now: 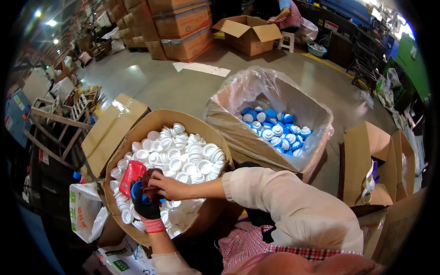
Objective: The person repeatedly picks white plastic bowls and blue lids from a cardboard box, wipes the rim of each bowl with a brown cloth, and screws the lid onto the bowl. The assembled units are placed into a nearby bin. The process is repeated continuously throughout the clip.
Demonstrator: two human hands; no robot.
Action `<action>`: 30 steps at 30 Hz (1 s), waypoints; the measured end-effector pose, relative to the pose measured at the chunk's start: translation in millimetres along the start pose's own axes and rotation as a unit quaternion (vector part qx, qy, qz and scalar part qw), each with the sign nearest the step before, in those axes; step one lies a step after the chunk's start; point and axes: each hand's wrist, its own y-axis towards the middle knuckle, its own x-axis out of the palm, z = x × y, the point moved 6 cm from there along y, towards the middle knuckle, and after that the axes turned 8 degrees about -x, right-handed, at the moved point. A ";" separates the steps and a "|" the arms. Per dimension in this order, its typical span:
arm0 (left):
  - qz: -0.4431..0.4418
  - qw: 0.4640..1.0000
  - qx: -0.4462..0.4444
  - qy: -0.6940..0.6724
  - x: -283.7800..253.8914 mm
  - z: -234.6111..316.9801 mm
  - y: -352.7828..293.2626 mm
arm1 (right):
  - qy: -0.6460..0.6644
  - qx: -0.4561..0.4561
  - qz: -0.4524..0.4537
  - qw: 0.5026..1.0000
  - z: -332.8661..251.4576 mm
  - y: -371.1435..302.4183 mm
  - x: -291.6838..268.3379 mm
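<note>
My left hand (pixel 147 208), in a dark glove with a pink cuff, is closed around a blue cap (pixel 139 191) above a carton (pixel 214 131) of white plastic caps (pixel 198 161). My right hand (pixel 172 187) reaches across from the right, its fingers bent together over the blue cap. Dark brown, cloth-like material (pixel 152 178) covers or sits at its fingertips; whether it is held or worn, I cannot tell. Just beyond the left hand, a red plastic container (pixel 132 177) rests on the white caps.
A plastic-lined carton (pixel 316 114) of blue-and-white caps (pixel 277 130) stands ahead. Open cartons (pixel 364 160) are at the right, a white plastic bag (pixel 87 213) at the left. Farther off are stacked boxes (pixel 183 32), an open box (pixel 250 36) and a seated person (pixel 289 16).
</note>
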 end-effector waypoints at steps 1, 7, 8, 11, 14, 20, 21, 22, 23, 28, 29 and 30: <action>-0.019 0.998 0.002 -0.053 12.5 -7.4 6.3 | -0.021 0.007 -0.002 1.000 1.3 -6.6 -2.0; -0.076 0.991 -0.083 -0.077 45.6 -105.9 -50.1 | -0.096 -0.172 -0.038 0.980 -38.9 -8.4 7.9; -0.069 0.996 -0.048 -0.033 55.4 -97.4 -53.2 | -0.085 -0.155 -0.010 0.984 -22.9 -8.9 6.3; -0.138 0.920 -0.258 -0.259 59.0 -82.5 -54.7 | -0.153 0.051 -0.130 0.978 30.2 -18.8 -8.0; -0.148 0.930 -0.334 -0.036 50.5 -81.1 -73.0 | -0.248 0.189 -0.196 0.930 41.0 -30.9 -45.6; 0.003 0.949 -0.147 0.278 -18.0 -104.9 -26.5 | -0.201 0.196 -0.230 0.932 21.5 -16.1 -56.7; 0.024 0.931 -0.159 0.329 -27.8 -129.5 -25.5 | -0.190 0.189 -0.231 0.935 19.1 -13.3 -54.8; -0.019 0.915 -0.188 0.357 -23.4 -132.0 -17.2 | -0.187 0.191 -0.222 0.938 19.5 -13.3 -58.8; -0.024 0.911 -0.177 0.372 -15.0 -139.6 -17.4 | -0.182 0.193 -0.216 0.940 23.7 -14.4 -58.2; -0.025 0.897 -0.114 0.426 35.1 -149.2 -9.6 | -0.162 0.194 -0.179 0.951 41.8 -18.8 -54.1; -0.050 0.886 -0.118 0.445 40.6 -151.7 -12.3 | -0.132 0.169 -0.185 0.959 36.7 -15.6 -51.8; -0.078 0.861 -0.129 0.487 44.0 -155.2 -13.5 | -0.132 0.206 -0.186 0.951 26.1 -10.9 -56.1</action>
